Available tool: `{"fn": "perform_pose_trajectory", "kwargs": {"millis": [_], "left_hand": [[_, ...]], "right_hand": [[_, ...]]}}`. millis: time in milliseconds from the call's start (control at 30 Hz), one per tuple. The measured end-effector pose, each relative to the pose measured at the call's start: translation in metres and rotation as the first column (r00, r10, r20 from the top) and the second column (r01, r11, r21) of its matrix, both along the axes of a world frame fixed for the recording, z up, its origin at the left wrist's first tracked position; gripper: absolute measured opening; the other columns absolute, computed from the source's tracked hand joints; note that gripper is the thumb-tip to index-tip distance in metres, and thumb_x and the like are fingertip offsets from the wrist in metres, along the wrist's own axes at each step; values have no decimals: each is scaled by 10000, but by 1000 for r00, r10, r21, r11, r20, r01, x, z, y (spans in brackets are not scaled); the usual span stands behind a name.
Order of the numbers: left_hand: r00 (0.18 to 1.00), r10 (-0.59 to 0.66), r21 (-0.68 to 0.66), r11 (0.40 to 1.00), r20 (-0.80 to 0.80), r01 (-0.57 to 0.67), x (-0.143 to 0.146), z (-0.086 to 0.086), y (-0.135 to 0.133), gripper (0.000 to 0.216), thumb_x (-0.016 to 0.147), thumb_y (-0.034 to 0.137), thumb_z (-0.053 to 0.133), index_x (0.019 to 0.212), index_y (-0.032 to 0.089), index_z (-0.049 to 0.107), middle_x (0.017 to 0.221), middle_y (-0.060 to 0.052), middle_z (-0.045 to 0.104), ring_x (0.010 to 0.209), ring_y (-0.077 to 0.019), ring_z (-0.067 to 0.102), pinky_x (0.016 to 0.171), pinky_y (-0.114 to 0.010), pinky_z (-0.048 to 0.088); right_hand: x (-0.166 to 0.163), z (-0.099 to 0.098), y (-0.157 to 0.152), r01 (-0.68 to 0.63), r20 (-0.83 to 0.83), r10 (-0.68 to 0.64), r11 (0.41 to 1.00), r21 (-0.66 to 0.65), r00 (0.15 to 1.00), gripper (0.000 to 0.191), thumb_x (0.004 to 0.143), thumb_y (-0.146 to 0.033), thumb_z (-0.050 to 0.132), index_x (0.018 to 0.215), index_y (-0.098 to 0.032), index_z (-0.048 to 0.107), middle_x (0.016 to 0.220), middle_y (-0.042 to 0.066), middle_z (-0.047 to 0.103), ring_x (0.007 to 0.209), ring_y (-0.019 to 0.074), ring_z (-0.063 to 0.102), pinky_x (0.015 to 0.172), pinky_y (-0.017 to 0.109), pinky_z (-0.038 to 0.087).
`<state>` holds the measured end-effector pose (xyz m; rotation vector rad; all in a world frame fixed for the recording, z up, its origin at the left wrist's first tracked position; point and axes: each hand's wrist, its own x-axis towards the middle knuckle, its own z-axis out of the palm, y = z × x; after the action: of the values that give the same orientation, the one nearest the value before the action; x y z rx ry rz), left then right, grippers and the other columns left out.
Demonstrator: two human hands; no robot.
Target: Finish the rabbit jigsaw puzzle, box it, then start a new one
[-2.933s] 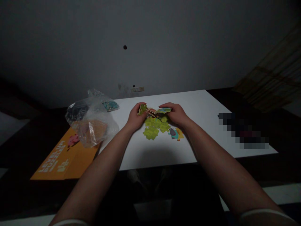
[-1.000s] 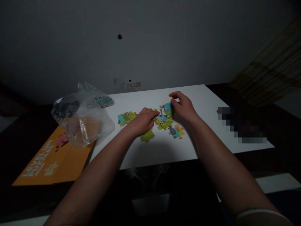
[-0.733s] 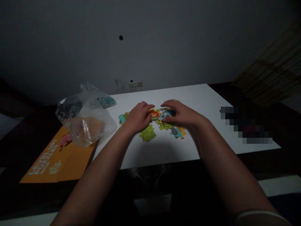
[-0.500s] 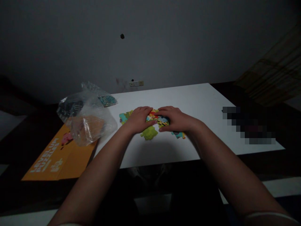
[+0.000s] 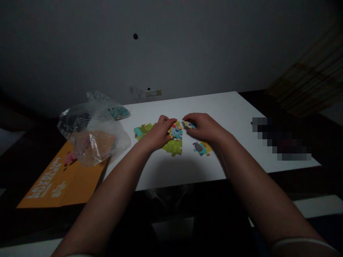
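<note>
Left hand [image 5: 158, 135] pressed, fingers curled, on flat colourful cardboard puzzle pieces [image 5: 175, 138] mid white table [image 5: 227, 107], grip unclear; right hand [image 5: 205, 129] pinched a small blue-yellow piece [image 5: 189, 124]. Light, thin, bendable, I'd judge: take edges.

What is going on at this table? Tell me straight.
A person is handling jigsaw puzzle pieces on a white table. The left hand rests on a joined cluster of pieces, fingertips at its blue part. The right hand pinches a small loose piece just beside that cluster. A teal-and-green piece and a piece with a grey animal lie apart. To the left, a clear plastic bag sits on an orange puzzle box.
</note>
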<state>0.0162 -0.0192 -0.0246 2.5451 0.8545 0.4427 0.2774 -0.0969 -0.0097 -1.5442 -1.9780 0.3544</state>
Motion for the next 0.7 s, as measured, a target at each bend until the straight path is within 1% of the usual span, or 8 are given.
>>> {"fn": "perform_pose_trajectory", "kwargs": {"millis": [133,233,300,400,500,567,633,700], "left_hand": [[993,28,56,998,113,-34,-1,1,0,784,847,78,700,1593,302,619,1482,-124,530,1362,-340,652,1245,-559,555],[982,20,129,991,189,-45,-1,3,2,765,826,50,721,1546,300,653,1469,-113,541,1346,-319,643,1220,-528,565],[964,2,190,980,267,-55,0,5,3,691,865,54,726,1510,294,673,1439,-106,556,1327,-291,637,1196,-495,571],[918,-13,260,961,397,-99,1,6,5,558,936,63,706,1452,275,705,1334,-95,599,1230,-246,649,1096,-437,601],[876,15,251,956,483,-155,1,6,6,515,938,50,700,1410,257,727,1282,-90,640,1165,-231,662,1020,-408,609],[859,34,215,962,511,-166,1,7,6,493,951,64,692,1408,246,728,1273,-93,663,1140,-231,671,995,-406,607],[857,36,188,970,513,-153,1,6,4,529,953,58,664,1448,238,706,1217,-83,683,1076,-225,677,956,-402,603],[880,15,176,978,475,-112,2,6,1,598,931,31,638,1491,234,683,1151,-66,697,1027,-222,681,942,-402,595]], "right_hand": [[4,1,3,109,-64,-104,991,72,993,429,851,-160,743,1260,-251,835,1264,118,857,1124,363,807,1044,536,629],[10,-1,8,254,-109,-243,961,106,964,395,878,-183,735,1258,-259,812,1205,126,859,1083,373,806,1035,578,625],[15,-3,11,355,-146,-336,926,127,930,438,869,-192,737,1299,-259,785,1175,131,857,1071,377,802,1030,584,621],[21,-7,15,448,-226,-412,883,137,883,513,841,-201,742,1351,-258,750,1175,140,850,1063,374,796,1011,567,627],[21,-9,18,467,-304,-417,877,112,857,506,825,-235,762,1331,-258,752,1155,139,843,1025,361,794,983,552,639],[16,-10,20,436,-369,-379,896,83,849,486,819,-283,789,1303,-263,765,1127,125,841,997,350,797,964,549,649],[10,-13,21,382,-450,-324,923,40,832,465,803,-339,826,1261,-273,780,1097,106,842,977,343,802,938,549,661],[3,-16,23,324,-517,-281,946,-7,809,436,783,-385,860,1202,-283,794,1072,92,840,960,336,806,912,549,671]]}}
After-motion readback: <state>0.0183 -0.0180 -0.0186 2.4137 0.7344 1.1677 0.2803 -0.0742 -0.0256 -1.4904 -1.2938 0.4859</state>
